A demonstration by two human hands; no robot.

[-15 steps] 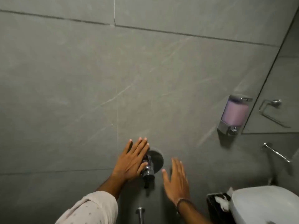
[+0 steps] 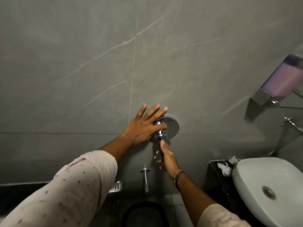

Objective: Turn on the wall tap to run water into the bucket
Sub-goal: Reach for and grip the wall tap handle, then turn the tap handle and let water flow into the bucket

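A chrome wall tap handle (image 2: pixel 161 135) sticks out of a round plate (image 2: pixel 173 126) on the grey tiled wall. My left hand (image 2: pixel 144 126) lies flat against the wall with fingers spread, its thumb side touching the handle's upper part. My right hand (image 2: pixel 167 158) grips the handle's lower lever from below, thumb on top. A chrome spout (image 2: pixel 145 179) points down from the wall beneath the handle. Directly under it, the dark rim of the bucket (image 2: pixel 144 213) shows at the bottom edge; no water is visible.
A white basin (image 2: pixel 268 190) stands at the lower right on a dark counter (image 2: pixel 218 181) with crumpled tissue (image 2: pixel 225 167). A pink soap dispenser (image 2: pixel 282 82) hangs on the wall at the right. A metal floor drain cover (image 2: pixel 115 186) sits by the wall base.
My right hand has moved from open beside the tap onto its lower lever. The view has tilted down and closer, bringing the spout and bucket rim into sight.
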